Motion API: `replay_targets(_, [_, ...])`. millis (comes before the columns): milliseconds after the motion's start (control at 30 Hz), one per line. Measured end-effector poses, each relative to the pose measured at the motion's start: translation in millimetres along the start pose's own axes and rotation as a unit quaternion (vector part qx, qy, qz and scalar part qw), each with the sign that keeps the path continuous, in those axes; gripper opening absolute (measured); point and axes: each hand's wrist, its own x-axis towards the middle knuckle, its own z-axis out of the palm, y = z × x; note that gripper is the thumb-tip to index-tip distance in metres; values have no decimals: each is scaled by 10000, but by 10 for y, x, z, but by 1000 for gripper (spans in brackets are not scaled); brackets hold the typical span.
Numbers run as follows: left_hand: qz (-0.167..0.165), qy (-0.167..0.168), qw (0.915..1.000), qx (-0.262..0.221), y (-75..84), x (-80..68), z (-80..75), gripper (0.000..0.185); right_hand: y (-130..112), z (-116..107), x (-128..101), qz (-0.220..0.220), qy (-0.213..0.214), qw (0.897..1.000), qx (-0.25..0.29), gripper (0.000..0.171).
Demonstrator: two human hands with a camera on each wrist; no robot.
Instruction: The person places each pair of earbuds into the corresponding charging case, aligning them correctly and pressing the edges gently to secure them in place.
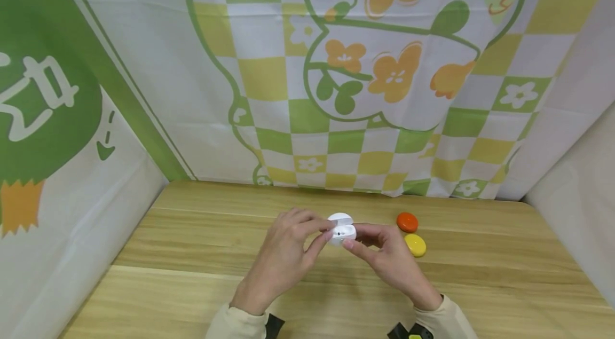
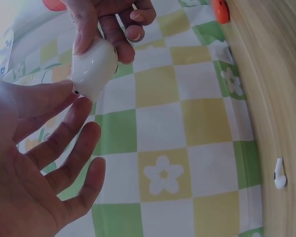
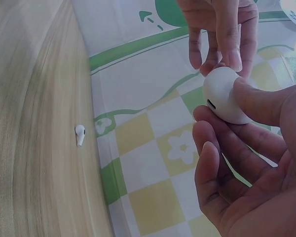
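Observation:
A white rounded earbud case [image 1: 341, 240] is held up over the table, its lid tipped back. My right hand [image 1: 391, 259] grips the case, thumb on the near side and fingers around the far side. At the case's opening, my left hand [image 1: 288, 248] pinches what looks like a white earbud [image 2: 91, 95] between thumb and index finger; the fingertips hide most of it. The left hand's other fingers spread loosely in the left wrist view. Another white earbud [image 3: 80, 134] lies on the tabletop in both wrist views.
On the wooden table [image 1: 192, 243], a glossy orange-red round piece [image 1: 407, 222] and a yellow one [image 1: 415, 245] lie just beyond the right hand. Behind the table hangs a checked, flower-printed cloth [image 1: 269, 77]; white cloth walls stand at both sides.

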Motion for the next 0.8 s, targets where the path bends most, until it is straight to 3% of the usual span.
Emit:
replay_targets(267, [-337,8,9986,-406,-42,-6,-103,15,-7,-11,2,101,57,9999,7,24])
replay_targets(467, [-981,-27,9936,-566,-202,-16,-169,18,-14,-41,5,203,117,9997,-15,24])
replay_targets(800, [-1905,-610,9798,-28,-599,-88,-47,22,-29,-58,-4,155,203,9996,122,22])
